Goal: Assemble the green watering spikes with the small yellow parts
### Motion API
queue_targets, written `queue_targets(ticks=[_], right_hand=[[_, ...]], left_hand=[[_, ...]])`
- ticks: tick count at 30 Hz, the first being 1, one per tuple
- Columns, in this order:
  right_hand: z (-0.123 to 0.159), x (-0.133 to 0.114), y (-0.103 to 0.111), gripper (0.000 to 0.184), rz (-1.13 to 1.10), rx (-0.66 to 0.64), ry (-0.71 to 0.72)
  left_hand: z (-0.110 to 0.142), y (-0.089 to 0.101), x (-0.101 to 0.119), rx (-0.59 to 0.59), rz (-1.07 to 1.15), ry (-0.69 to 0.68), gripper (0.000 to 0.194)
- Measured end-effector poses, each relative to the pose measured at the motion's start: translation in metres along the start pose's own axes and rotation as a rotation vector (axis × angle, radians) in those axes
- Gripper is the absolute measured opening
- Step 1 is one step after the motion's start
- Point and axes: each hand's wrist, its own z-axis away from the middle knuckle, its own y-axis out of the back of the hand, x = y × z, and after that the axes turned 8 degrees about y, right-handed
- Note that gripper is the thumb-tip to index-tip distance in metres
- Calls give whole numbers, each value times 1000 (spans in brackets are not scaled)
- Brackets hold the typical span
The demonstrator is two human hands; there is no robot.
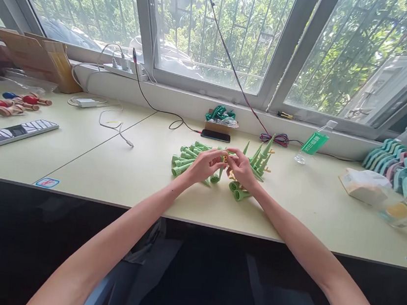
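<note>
In the head view my left hand (206, 165) and my right hand (242, 171) meet over the table, fingertips bent inward in a pinch. Between them shows a small yellow piece (225, 158), partly covered by the fingers. Just below it a green pointed cone (220, 173) points downward; whether it is joined to the yellow piece, I cannot tell. Left of my hands lies a pile of hollow green cones (183, 162). On the right stand several upright green cones (263, 155) with yellow pieces among them, and more green cones (240, 194) lie near my right wrist.
Behind the cones are a black phone (215, 135) and a small box with green material (221, 117). A bottle (312, 143), a tissue pack (364, 184) and small hangers (395, 163) stand right. A tablet-like device (13, 134), cables (117, 127) and wooden toys (16, 104) lie left.
</note>
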Motion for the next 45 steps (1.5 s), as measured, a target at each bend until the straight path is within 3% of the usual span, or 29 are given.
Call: queue_targets(ticks=[27,45], right_hand=[[0,1,0,44,-34,-35,19],[2,-3,-3,42,64,-69,72]], left_hand=[[2,1,3,25,27,-14,18],[3,1,4,4,-114,-88,17]])
